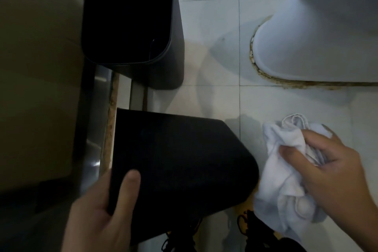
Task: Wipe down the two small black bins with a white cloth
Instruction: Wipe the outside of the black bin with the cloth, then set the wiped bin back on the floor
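One small black bin (180, 161) is lifted off the floor and tilted, its smooth outer side facing me. My left hand (102, 215) grips its near left edge, thumb on the outside. To its right, my right hand (335, 174) is closed on a crumpled white cloth (286, 172), which hangs just beside the bin's right corner without clearly touching it. The second black bin (135, 26) stands upright on the floor at the upper left, its dark open mouth facing up.
A white toilet base (311, 43) with brown grout around it stands on the pale floor tiles (214, 43) at the upper right. A tan wall or cabinet (36, 67) and a metal strip (96, 129) run along the left. Black shoes (253, 233) show at the bottom.
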### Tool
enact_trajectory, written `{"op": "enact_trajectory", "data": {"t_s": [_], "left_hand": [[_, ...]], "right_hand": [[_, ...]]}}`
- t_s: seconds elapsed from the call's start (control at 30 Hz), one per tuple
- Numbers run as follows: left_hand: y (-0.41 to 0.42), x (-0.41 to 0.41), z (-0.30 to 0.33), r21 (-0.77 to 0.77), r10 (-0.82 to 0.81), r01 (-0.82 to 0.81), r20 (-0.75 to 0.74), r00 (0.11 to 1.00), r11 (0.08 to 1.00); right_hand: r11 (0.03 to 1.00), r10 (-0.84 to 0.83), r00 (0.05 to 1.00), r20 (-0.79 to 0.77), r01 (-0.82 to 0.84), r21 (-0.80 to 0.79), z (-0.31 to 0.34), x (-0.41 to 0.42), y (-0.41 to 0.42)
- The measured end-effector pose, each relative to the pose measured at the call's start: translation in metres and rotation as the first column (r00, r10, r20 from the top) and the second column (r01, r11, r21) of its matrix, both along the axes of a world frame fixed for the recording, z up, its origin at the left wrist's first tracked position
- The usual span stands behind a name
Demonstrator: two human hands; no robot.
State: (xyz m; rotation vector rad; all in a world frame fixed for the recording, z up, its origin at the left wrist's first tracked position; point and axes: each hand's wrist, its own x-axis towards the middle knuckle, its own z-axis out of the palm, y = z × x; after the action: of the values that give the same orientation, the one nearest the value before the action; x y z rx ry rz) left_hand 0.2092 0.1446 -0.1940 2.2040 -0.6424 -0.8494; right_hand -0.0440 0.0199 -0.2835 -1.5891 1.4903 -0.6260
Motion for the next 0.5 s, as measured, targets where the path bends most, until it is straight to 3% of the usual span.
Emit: {"op": "enact_trajectory", "data": {"t_s": [0.07, 0.3, 0.5], "left_hand": [[0.009, -0.001, -0.004, -0.004, -0.117, 0.118, 0.081, 0.99, 0.993], [0.035, -0.008, -0.007, 0.038, -0.251, 0.248, 0.203, 0.947, 0.968], [0.043, -0.011, 0.008, 0.175, -0.441, 0.416, 0.15, 0.885, 0.893]], "right_hand": [[1.0, -0.008, 1.0, 0.018, 0.008, 0.008, 0.001, 0.003, -0.001], [0.987, -0.037, 0.985, 0.169, 0.01, 0.158, 0.031, 0.013, -0.005], [0.941, -0.039, 0.957, 0.288, -0.061, 0.332, 0.086, 0.026, -0.01]]}}
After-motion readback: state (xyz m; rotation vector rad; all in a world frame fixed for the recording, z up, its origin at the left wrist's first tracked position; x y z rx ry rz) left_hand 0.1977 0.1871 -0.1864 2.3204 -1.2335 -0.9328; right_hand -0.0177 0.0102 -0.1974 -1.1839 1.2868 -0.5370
